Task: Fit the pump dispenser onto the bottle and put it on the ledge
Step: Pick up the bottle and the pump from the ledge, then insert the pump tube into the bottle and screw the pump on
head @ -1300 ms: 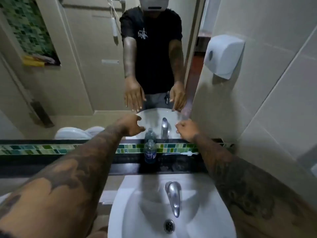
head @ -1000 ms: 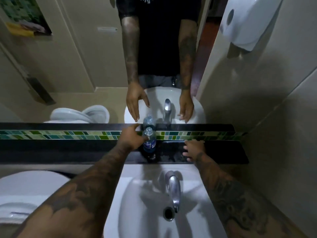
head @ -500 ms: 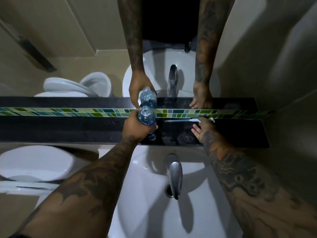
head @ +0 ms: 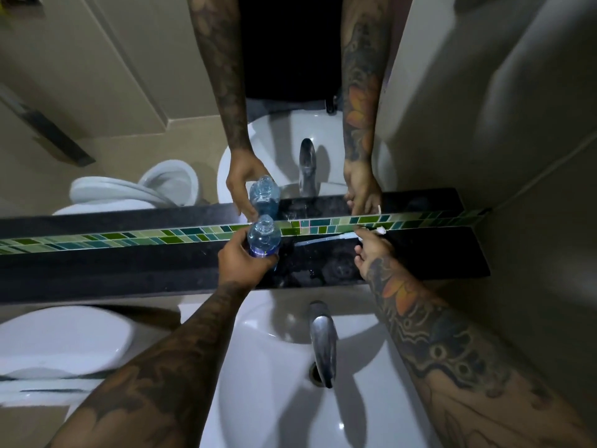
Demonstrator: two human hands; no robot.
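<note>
Left hand (head: pixel 240 260) gripping uncapped bottle (head: pixel 263 236) over dark ledge (head: pixel 436 253), right hand (head: pixel 371 250) apparently touching pump dispenser (head: pixel 326 239)

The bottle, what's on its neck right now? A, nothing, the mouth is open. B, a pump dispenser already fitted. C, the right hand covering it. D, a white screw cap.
A: the bottle, gripped by the left hand, shows a bare open mouth, while the pump dispenser lies on the ledge by the right hand.
</note>
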